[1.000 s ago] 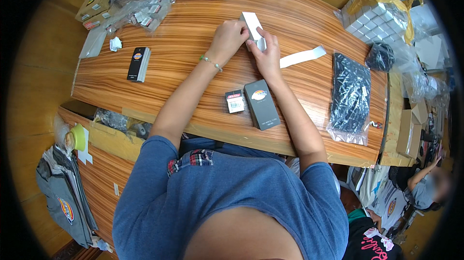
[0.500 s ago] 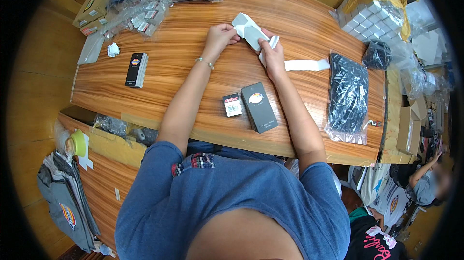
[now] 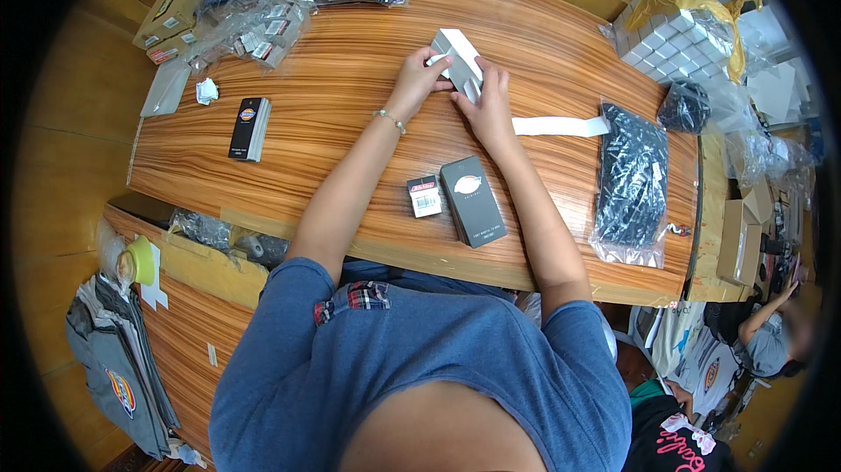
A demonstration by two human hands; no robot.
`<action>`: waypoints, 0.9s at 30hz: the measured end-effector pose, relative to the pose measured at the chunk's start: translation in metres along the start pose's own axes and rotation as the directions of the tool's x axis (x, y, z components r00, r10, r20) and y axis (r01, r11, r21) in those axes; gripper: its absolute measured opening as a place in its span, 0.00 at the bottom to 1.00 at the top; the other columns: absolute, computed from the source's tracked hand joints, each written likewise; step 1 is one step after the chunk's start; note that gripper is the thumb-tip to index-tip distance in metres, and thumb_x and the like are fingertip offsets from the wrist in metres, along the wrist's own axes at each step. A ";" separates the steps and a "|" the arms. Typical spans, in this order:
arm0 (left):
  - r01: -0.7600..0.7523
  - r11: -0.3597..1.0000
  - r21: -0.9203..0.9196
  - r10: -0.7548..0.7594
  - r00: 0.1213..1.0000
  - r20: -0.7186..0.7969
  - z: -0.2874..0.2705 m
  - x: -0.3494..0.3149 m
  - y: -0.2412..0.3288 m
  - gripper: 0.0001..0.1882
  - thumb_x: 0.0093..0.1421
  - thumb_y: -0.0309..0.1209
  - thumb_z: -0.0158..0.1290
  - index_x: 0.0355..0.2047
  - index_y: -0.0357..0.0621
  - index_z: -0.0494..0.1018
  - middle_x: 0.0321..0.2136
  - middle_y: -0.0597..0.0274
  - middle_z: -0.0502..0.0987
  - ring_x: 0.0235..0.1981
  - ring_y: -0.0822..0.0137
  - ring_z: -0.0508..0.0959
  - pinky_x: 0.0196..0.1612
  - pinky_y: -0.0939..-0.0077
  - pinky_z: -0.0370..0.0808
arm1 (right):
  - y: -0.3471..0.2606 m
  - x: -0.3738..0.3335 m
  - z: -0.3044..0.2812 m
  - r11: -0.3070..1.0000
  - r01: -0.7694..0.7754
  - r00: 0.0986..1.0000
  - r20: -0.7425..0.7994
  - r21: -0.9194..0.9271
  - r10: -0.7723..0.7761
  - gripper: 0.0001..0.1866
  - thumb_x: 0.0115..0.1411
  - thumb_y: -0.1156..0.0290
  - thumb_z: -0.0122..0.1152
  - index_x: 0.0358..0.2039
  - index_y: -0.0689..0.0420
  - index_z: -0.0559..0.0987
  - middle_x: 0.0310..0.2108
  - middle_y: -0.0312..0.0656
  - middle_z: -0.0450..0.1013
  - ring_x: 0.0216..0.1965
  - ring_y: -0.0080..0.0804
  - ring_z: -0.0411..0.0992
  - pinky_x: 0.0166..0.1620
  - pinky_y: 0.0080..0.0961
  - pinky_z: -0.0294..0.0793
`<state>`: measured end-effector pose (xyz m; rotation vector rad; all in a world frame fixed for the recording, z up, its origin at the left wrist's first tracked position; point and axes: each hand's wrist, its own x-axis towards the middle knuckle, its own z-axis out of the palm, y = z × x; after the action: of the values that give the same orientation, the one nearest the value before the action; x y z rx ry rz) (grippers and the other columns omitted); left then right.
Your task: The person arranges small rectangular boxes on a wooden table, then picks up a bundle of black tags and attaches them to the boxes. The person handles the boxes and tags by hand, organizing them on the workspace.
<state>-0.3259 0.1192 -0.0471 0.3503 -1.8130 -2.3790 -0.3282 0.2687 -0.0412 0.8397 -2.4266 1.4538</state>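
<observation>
At the middle of the table's far half, both hands hold a white, block-like bundle [image 3: 457, 41]; whether it is a small box or folded label strip, I cannot tell. My left hand [image 3: 423, 82] pinches its left side with bent fingers. My right hand [image 3: 487, 102] grips its near right side. A white paper strip [image 3: 561, 127] stretches from beside my right wrist to a bagged dark garment. Nearer to me lie a stack of dark hang tags [image 3: 474, 202] and a smaller stack of white-and-black barcode tags [image 3: 424, 198].
Further left are a black tag stack [image 3: 249, 128] and crumpled white paper [image 3: 207, 91]. Bagged tags [image 3: 263, 25] and cartons [image 3: 175, 7] fill the far left. The clear-bagged dark garment [image 3: 631, 183] lies right, below a bag of small white boxes [image 3: 674, 38]. Another person [image 3: 771, 332] sits at lower right.
The white bundle has turned more upright and both hands have closed in around it. My left hand has shifted right and down. The strip's right end now reaches the bagged garment.
</observation>
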 end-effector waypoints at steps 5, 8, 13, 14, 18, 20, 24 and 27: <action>-0.019 0.999 -0.042 0.018 1.000 -0.016 0.000 0.000 -0.005 0.09 0.55 0.28 0.53 0.31 0.34 0.68 0.31 0.57 0.71 0.28 0.69 0.76 0.28 0.78 0.80 | -0.004 0.000 -0.007 0.977 0.097 0.995 0.044 -0.190 -0.090 0.36 0.42 0.75 0.67 0.50 0.66 0.59 0.47 0.57 0.57 0.46 0.55 0.61 0.48 0.39 0.65; -0.065 0.996 0.057 0.068 0.996 -0.049 0.002 -0.002 -0.004 0.08 0.55 0.27 0.54 0.29 0.35 0.67 0.29 0.58 0.72 0.27 0.69 0.76 0.28 0.79 0.79 | -0.005 -0.001 -0.009 0.906 0.140 0.990 0.074 -0.400 -0.120 0.37 0.41 0.74 0.67 0.51 0.65 0.59 0.46 0.57 0.58 0.43 0.55 0.64 0.43 0.40 0.69; -0.122 0.981 0.148 0.138 0.985 -0.103 0.014 -0.005 0.002 0.08 0.56 0.28 0.53 0.27 0.36 0.66 0.27 0.57 0.73 0.26 0.70 0.77 0.25 0.81 0.78 | -0.010 0.001 -0.012 0.918 -0.005 0.996 0.077 -0.397 0.039 0.34 0.46 0.71 0.61 0.52 0.65 0.58 0.43 0.59 0.62 0.40 0.52 0.67 0.39 0.40 0.71; -0.120 0.987 0.105 0.130 0.986 -0.101 0.016 -0.006 0.004 0.08 0.57 0.28 0.52 0.28 0.37 0.66 0.28 0.56 0.74 0.27 0.69 0.77 0.26 0.80 0.78 | -0.008 0.001 -0.014 0.932 -0.001 0.999 0.038 -0.362 0.016 0.32 0.48 0.70 0.59 0.52 0.65 0.59 0.41 0.59 0.63 0.37 0.50 0.69 0.37 0.39 0.72; -0.086 0.979 -0.187 0.064 0.991 -0.121 0.020 -0.002 0.012 0.08 0.62 0.32 0.45 0.32 0.40 0.64 0.36 0.53 0.74 0.33 0.64 0.76 0.36 0.70 0.77 | 0.010 0.014 -0.030 0.848 -0.380 0.923 0.096 0.368 0.372 0.25 0.55 0.68 0.51 0.51 0.65 0.60 0.35 0.55 0.69 0.27 0.42 0.72 0.28 0.31 0.75; -0.058 0.886 -0.459 0.015 0.995 -0.097 0.018 0.000 0.017 0.11 0.65 0.36 0.37 0.34 0.41 0.62 0.38 0.55 0.74 0.39 0.59 0.74 0.47 0.58 0.72 | 0.017 0.020 -0.041 0.398 -0.526 0.817 0.317 0.751 0.481 0.22 0.59 0.64 0.43 0.49 0.67 0.61 0.30 0.50 0.71 0.20 0.36 0.72 0.21 0.25 0.75; 0.066 0.504 -0.861 0.167 0.971 0.172 -0.047 0.034 -0.014 0.11 0.65 0.39 0.38 0.36 0.43 0.61 0.31 0.58 0.72 0.33 0.61 0.73 0.40 0.58 0.73 | 0.021 0.029 -0.054 0.018 -0.508 0.779 0.451 0.861 0.436 0.26 0.60 0.60 0.39 0.48 0.71 0.60 0.36 0.61 0.68 0.32 0.43 0.73 0.31 0.28 0.79; -0.146 0.726 -0.672 0.379 0.900 0.214 -0.074 0.029 0.002 0.08 0.64 0.34 0.39 0.37 0.42 0.63 0.29 0.58 0.72 0.33 0.62 0.73 0.41 0.60 0.72 | 0.024 0.028 -0.072 0.033 -0.536 0.766 0.469 0.844 0.440 0.28 0.61 0.58 0.38 0.50 0.72 0.58 0.39 0.62 0.68 0.35 0.46 0.74 0.36 0.30 0.80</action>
<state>-0.3350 0.0427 -0.0669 -0.4040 -0.9041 -2.7493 -0.3734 0.3291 -0.0109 0.0082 -1.5367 3.4273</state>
